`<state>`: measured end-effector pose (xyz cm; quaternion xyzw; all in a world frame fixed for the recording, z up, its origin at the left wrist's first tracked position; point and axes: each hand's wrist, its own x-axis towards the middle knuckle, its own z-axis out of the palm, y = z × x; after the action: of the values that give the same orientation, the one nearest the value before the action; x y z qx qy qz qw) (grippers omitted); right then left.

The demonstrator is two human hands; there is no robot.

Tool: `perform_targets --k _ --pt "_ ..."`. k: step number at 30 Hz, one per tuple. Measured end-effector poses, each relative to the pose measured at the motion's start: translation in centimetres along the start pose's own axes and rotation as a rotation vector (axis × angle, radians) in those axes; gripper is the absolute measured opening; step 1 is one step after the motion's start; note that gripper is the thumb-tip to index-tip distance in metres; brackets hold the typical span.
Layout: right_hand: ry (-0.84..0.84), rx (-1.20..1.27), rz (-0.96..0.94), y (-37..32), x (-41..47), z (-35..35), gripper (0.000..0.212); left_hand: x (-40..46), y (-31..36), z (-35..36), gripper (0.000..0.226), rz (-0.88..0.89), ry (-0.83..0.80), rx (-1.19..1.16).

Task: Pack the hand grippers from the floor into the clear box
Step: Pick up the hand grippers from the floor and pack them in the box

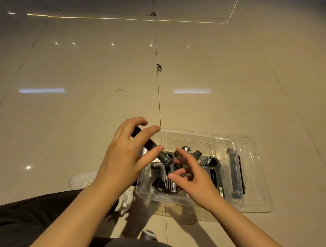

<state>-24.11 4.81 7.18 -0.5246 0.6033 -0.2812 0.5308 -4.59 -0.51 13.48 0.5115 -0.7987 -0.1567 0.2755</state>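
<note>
A clear plastic box sits on the tiled floor in front of me, with several black hand grippers piled inside. My left hand hovers over the box's left rim, its thumb and fingers loosely closed around one black hand gripper whose knobbed end points down into the box. My right hand is over the box's near side, fingers spread, holding nothing, with its fingertips by a dark loop of a gripper in the pile. My hands hide parts of the pile.
The box rests on its clear lid, which sticks out to the right. My white shoes and black trouser legs lie to the left and near. A small grey object lies on the floor by my knee.
</note>
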Motion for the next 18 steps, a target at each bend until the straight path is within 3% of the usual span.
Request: perform_targets --k 2,4,6,9,12,15,18 --pt "0.078 0.159 -0.044 -1.8 -1.5 0.1 0.053 -0.1 0.9 0.1 0.040 0.130 0.015 0.038" --pt "0.222 0.133 -0.124 -3.3 -2.3 0.2 0.036 -0.3 2.0 0.1 0.039 0.157 0.073 -0.026" --pt "0.344 0.111 -0.175 -4.3 -2.6 0.1 0.028 -0.6 3.1 0.1 0.039 0.125 0.129 -0.121" --pt "0.486 0.277 -0.208 -4.9 -2.5 -0.9 0.027 -1.1 3.9 0.2 0.044 0.020 0.147 -0.215" --pt "0.609 0.339 -0.231 -4.7 -1.8 -2.4 0.025 -1.8 4.0 0.6 0.058 -0.014 -0.131 -0.201" --pt "0.643 0.160 -0.268 -3.6 -0.7 -3.9 0.024 -2.7 3.9 1.4 0.074 -0.042 -0.521 -0.087" --pt "0.589 -0.190 -0.294 -1.5 0.2 -5.8 0.024 -3.1 3.6 1.5 0.077 0.011 -0.609 0.066"
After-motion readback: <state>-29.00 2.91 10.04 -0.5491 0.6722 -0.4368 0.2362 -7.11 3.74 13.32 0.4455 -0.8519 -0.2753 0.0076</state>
